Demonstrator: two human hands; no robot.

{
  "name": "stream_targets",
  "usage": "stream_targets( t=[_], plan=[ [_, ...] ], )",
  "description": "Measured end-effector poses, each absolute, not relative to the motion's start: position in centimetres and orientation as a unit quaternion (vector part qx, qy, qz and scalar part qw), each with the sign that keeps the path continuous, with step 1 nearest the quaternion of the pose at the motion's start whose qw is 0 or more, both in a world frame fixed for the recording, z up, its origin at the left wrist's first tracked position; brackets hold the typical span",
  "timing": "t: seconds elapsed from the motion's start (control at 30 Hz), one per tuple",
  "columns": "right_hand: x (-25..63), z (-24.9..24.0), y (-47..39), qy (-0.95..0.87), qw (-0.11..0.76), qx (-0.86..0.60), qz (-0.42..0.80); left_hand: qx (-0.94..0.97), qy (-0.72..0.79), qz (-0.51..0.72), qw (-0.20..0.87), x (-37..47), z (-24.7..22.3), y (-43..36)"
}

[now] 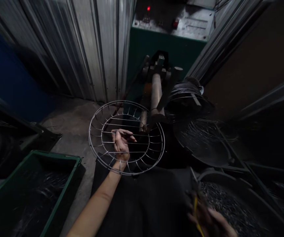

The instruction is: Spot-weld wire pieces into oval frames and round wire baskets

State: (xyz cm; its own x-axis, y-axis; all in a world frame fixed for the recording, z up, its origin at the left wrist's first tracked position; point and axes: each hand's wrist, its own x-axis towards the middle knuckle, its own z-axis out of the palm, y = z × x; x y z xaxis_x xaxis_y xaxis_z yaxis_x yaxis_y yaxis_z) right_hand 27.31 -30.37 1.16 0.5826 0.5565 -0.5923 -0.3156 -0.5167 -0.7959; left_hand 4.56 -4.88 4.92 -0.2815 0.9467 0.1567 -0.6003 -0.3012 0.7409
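Note:
A round wire basket [154, 161] with two rings and several straight cross wires hangs in front of the machine. My left hand [121, 144] reaches up through it from below, thumb and fingers pinched round a cross wire near the basket's middle. At the lower right, blurred by motion, my right hand [212, 219] is closed on pliers [194, 184] with a yellow handle, jaws pointing up. The pliers are apart from the basket.
A green machine [166, 46] with a thick metal arm [156, 92] stands ahead, close to the basket's far edge. Wire coils [186, 92] lie to its right. A round bin [231, 200] of small metal pieces is at lower right, a green crate [79, 160] at left.

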Motion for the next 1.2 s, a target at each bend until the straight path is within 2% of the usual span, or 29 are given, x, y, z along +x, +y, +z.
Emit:
stream_targets(
  t=[0.1,0.17,0.27,0.37,0.5,0.83,1.2],
  plan=[
    [24.3,2.4,-26.8,-0.078,0.554,-0.674,0.482,0.307,0.281,0.748,0.517,4.6,4.8,-4.8],
    [23.2,3.3,-23.9,-0.137,0.562,-0.654,0.488,0.307,0.285,0.746,0.518,4.7,4.9,-4.8],
    [22.7,3.8,-19.9,-0.307,0.508,-0.648,0.477,0.300,0.290,0.745,0.521,4.9,5.0,-5.0],
    [22.5,3.5,-17.3,-0.472,0.462,-0.643,0.388,0.298,0.292,0.742,0.525,5.0,5.1,-5.1],
    [21.8,2.8,-16.1,-0.547,0.443,-0.623,0.342,0.289,0.289,0.746,0.526,4.8,5.1,-4.9],
    [20.8,1.9,-14.9,-0.526,0.471,-0.599,0.377,0.286,0.292,0.744,0.528,4.9,4.9,-4.8],
    [17.9,1.9,-15.8,-0.252,0.588,-0.482,0.598,0.324,0.299,0.734,0.517,4.5,4.7,-4.7]
  ],
)
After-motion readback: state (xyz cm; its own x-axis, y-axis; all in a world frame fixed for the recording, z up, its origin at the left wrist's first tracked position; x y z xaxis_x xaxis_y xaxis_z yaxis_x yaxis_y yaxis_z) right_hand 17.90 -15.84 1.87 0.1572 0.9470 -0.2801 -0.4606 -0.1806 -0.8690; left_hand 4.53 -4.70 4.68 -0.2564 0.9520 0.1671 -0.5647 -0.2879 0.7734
